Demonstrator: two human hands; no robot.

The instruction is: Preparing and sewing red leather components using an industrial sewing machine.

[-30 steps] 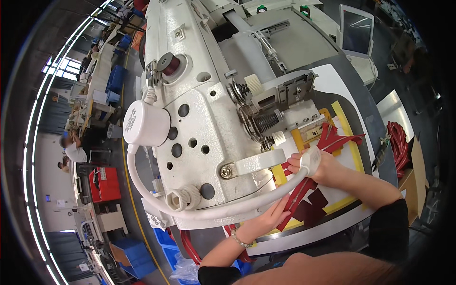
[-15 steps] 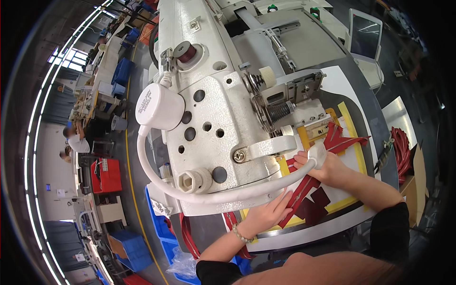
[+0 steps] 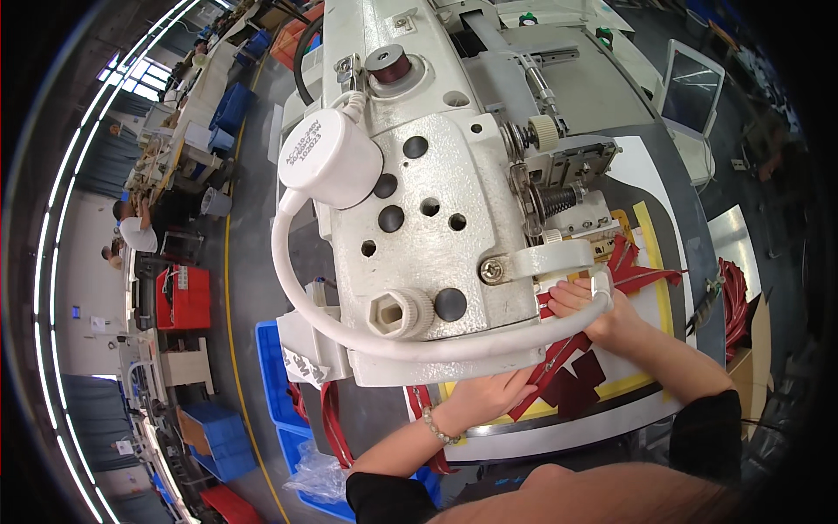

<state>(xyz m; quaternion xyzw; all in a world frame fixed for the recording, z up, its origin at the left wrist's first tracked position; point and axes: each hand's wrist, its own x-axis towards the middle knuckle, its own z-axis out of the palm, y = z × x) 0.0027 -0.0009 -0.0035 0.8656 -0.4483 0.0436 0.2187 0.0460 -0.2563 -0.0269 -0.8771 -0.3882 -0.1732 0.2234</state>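
Observation:
A white sewing machine head [image 3: 419,279] fills the middle of the view, and its bent white lamp arm [image 3: 471,342] passes over my hands. Below it lies a red zipper tape [image 3: 552,360] on a white work plate edged in yellow. My left hand [image 3: 489,397], with a beaded bracelet at the wrist, rests flat by the tape's near end, fingers stretched out and partly covered by the machine. My right hand [image 3: 607,323] lies across the tape farther up, fingers extended left, partly behind the lamp's tip. Dark red fabric pieces [image 3: 578,384] sit between my hands. More red zipper tape [image 3: 642,269] lies beyond my right hand.
Red zipper tapes [image 3: 334,428] hang at the near left, above blue bins [image 3: 272,371] and clear plastic film [image 3: 319,476]. A bundle of red tapes [image 3: 735,306] sits by a cardboard box [image 3: 752,349] at right. Another person [image 3: 138,229] sits far left.
The view has shifted, so the machine appears farther right and covers more of my left hand's fingers. Both hands stay at nearly the same spots on the red tape.

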